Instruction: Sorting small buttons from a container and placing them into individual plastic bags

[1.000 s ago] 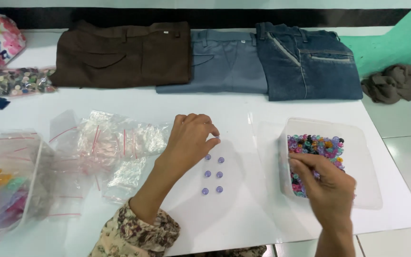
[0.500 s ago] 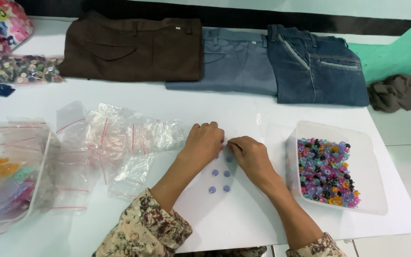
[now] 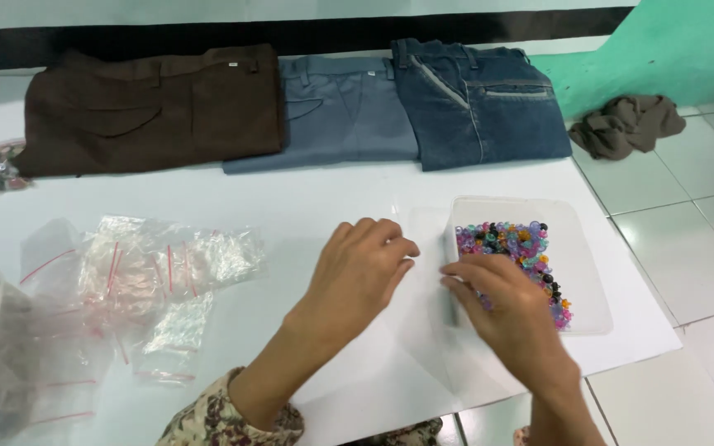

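Two hands beside one clear tray [image 3: 582, 272] of mixed-colour beads [image 3: 516, 248].
Right hand [image 3: 502, 310], fingers curled, reaches over the tray's left rim; left hand [image 3: 357, 277] rests loosely curled just left. Three folded trousers [image 3: 307, 103] lie beyond.

A clear plastic tray [image 3: 576, 272], shallow and rectangular with rounded corners, sits flat on the white table [image 3: 307, 206] near its right edge, long side running away from the viewer. Inside lies a heap of small round buttons [image 3: 510, 244] in mixed colours (purple, pink, blue, black, a few yellow), gathered against the tray's left wall and trailing toward its near end, while the right half of the tray floor is bare. The right hand [image 3: 506, 310] rests over the tray's near-left rim, fingers curled down onto the heap; whether a button is pinched between them is hidden. The left hand [image 3: 357, 272] lies palm down on the table just left of the tray, fingertips bent under, covering whatever is beneath.
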